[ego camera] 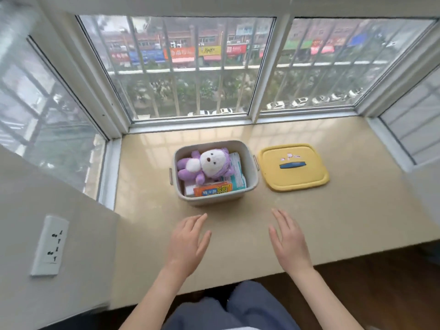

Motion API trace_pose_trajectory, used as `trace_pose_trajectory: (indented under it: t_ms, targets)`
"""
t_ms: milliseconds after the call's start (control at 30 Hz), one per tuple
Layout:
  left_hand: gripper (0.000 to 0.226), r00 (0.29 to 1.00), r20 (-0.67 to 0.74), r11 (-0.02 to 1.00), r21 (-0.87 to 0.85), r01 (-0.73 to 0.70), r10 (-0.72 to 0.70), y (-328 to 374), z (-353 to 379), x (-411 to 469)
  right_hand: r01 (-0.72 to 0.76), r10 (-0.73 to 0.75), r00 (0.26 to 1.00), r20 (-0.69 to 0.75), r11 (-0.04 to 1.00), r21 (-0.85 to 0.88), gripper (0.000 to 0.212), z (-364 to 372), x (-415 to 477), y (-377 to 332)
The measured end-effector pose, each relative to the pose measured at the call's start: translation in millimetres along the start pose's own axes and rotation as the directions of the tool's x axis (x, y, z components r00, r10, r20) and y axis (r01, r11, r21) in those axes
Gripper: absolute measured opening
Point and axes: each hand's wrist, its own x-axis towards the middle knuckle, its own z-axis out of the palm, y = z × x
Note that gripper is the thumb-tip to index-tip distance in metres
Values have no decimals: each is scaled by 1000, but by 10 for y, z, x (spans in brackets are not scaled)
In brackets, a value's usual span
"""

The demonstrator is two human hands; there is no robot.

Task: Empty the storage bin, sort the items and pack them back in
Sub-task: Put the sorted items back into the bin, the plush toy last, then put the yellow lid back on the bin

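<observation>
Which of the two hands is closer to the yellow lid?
Right. The right hand hovers open just in front of the yellow lid, slightly to its left. The left hand is further left, in front of the grey bin.

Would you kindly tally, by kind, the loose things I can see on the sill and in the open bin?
Storage bin: 1
Yellow lid, beside the bin: 1
Purple plush toy, on top in the bin: 1
Orange packet: 1
Blue-and-white boxes: at least 1; the plush hides the rest
Total: at least 5
</observation>
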Motion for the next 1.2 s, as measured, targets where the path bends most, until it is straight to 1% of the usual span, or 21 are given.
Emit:
trace_pose_trajectory:
  t_ms: [100,333,500,633,800,900,967,1100,1200]
  targets:
    - [50,999,11,998,-32,-49,49,60,-27,70,-66,66,996,-52,998,-5,60,-169,-122,51]
    - [49,985,-42,983,-71,-168,165,486,-120,602,-119,114,978,-173,993,-18,54,-604,-84,330]
    - [46,971,-62,970,-62,-234,231,982,67,971,-143,138,964,-228,990,-4,47,-909,118,798]
    - [47,970,-39,969,-43,-243,241,1422,443,1277,-133,133,965,-228,991,13,51,-1150,412,1343]
    - [49,991,-9,990,-31,-137,137,2030,1089,1677,-79,81,985,-150,997,19,44,-1396,962,2259]
    - [51,999,-14,999,-43,-34,33,2309,1443,1936,-41,43,995,-88,999,14,45,-1498,1318,2729]
    - [56,998,-1,997,-61,55,-56,2437,1672,2129,-27,28,999,-36,1000,14,46,-1516,1573,3001]
    - [64,980,42,975,-98,200,-196,2516,2112,2519,-11,10,999,31,1000,20,53,-1409,2058,3445]
    - [57,963,57,959,-91,267,-263,2396,2437,2808,-14,13,998,57,1000,27,46,-1188,2421,3735]
